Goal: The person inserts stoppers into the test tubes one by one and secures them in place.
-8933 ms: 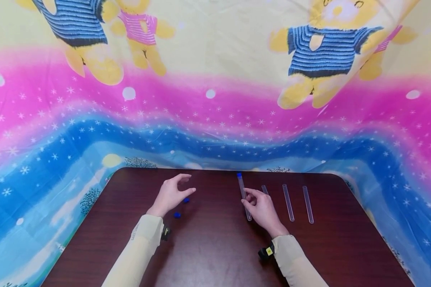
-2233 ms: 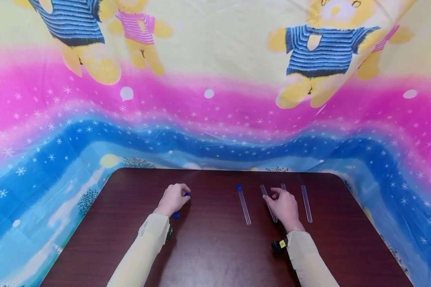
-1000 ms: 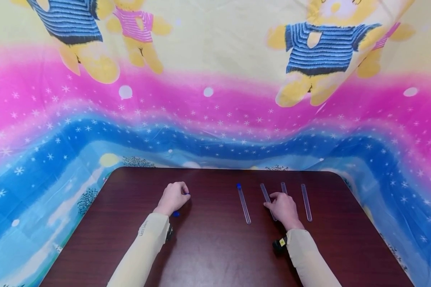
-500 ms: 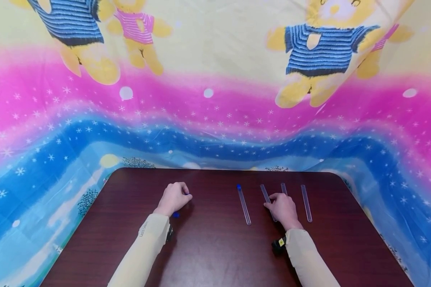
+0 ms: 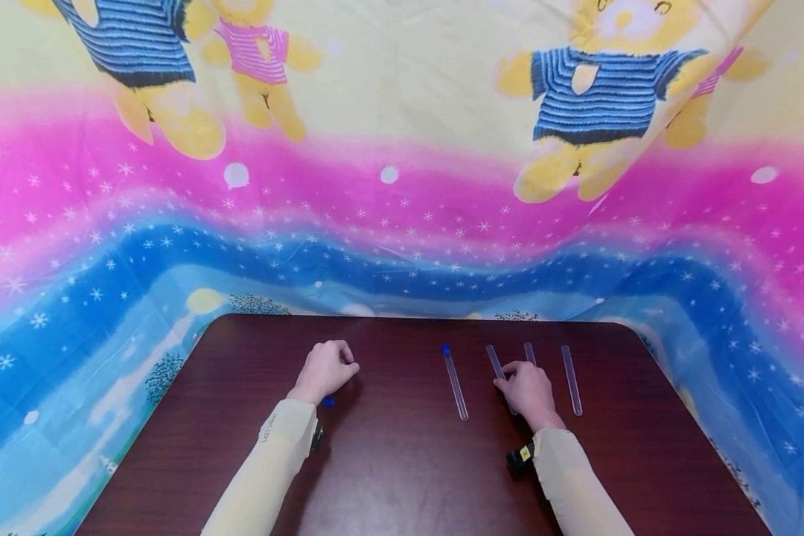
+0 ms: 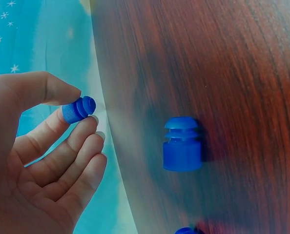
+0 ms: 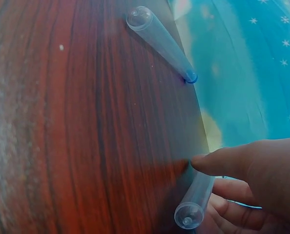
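My left hand (image 5: 323, 370) pinches a blue ribbed stopper (image 6: 75, 111) between thumb and index finger, just above the table; its other fingers are loosely bent. Below that hand a second blue stopper (image 6: 182, 144) lies on its side, and part of another blue piece (image 6: 185, 230) shows at the left wrist view's bottom edge. With thumb and fingers on either side, my right hand (image 5: 531, 388) grips an uncapped clear test tube (image 7: 196, 197) that lies on the table. To its left rests a test tube with a blue stopper (image 5: 455, 383).
Two more uncapped test tubes lie to the right: one tube (image 5: 529, 351) partly behind the right hand, the other tube (image 5: 572, 380) further right. The dark wooden table (image 5: 402, 461) meets a patterned cloth (image 5: 402, 223) along its back edge.
Since the oldest frame, the right hand has laid down the stoppered tube and moved right to an uncapped one. The left hand has taken a stopper. Over the last second both hands barely move.
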Demonstrator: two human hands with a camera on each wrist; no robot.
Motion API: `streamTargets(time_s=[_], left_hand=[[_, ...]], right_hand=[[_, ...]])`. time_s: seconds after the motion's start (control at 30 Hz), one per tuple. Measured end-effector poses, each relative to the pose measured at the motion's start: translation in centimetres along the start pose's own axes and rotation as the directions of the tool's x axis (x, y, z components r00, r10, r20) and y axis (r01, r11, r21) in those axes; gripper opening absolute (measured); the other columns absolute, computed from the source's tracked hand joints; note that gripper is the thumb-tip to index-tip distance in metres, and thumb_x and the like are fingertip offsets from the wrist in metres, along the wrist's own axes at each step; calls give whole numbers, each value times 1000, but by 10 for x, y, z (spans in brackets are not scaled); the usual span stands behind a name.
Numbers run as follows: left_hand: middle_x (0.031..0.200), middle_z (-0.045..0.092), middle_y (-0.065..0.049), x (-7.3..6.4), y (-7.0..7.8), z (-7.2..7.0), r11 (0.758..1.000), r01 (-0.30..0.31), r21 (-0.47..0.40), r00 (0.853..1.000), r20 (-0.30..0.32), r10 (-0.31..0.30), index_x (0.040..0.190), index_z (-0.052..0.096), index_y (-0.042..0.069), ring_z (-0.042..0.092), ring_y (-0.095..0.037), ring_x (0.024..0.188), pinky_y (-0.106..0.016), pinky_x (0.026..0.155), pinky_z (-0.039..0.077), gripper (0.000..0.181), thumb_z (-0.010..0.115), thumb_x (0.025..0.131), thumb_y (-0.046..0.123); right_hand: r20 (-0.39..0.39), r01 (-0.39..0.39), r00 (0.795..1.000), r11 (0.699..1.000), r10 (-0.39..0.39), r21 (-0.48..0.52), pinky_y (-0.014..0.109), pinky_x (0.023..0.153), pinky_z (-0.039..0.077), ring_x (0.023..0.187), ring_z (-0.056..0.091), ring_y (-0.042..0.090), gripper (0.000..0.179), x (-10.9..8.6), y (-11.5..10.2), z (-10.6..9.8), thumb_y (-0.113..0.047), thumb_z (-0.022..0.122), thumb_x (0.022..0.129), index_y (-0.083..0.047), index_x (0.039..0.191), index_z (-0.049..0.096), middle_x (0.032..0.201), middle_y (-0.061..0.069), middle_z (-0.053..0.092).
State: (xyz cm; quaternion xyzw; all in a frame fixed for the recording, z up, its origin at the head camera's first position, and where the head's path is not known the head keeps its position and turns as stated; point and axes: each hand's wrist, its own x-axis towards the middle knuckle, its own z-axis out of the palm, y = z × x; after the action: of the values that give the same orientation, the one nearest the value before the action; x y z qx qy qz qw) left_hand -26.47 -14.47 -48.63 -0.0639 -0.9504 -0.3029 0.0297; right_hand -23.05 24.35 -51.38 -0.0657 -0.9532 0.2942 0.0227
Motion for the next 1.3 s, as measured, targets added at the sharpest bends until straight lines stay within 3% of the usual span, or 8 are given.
streamTargets(time_s=[0.23,0.47,0.83,1.3], left_hand=[[72,61,2,0,0,0,1000,-7,2,1000,3,7,79,66,16,58,-20,70,-40,72,52,16,81,85,19],[72,61,2,-1,2,0,1000,-1,-6,1000,2,1,79,66,16,57,-19,68,-39,71,52,16,80,86,20],[74,61,3,1,6,1,1000,-14,-9,1000,-11,14,80,66,16,57,-18,68,-37,69,51,14,78,86,21],[73,61,3,0,12,1,998,-30,-62,998,-51,27,84,67,15,57,-16,68,-36,67,51,14,78,87,23]], right_hand=[[-2,-2,1000,1000,2,9,42,64,55,55,59,15,35,-1,0,-1,-18,77,92,5,119,71,75,5,68],[-10,11,1000,1000,-10,25,43,66,55,56,59,15,34,-1,-2,-1,-19,76,93,4,118,71,82,8,70],[14,-4,1000,996,3,94,35,55,52,53,59,17,33,-2,-6,-3,-18,74,95,3,121,69,76,5,65],[-11,31,999,991,-30,133,35,58,50,57,58,17,33,-4,-13,-5,-18,73,95,2,121,69,78,5,65]])
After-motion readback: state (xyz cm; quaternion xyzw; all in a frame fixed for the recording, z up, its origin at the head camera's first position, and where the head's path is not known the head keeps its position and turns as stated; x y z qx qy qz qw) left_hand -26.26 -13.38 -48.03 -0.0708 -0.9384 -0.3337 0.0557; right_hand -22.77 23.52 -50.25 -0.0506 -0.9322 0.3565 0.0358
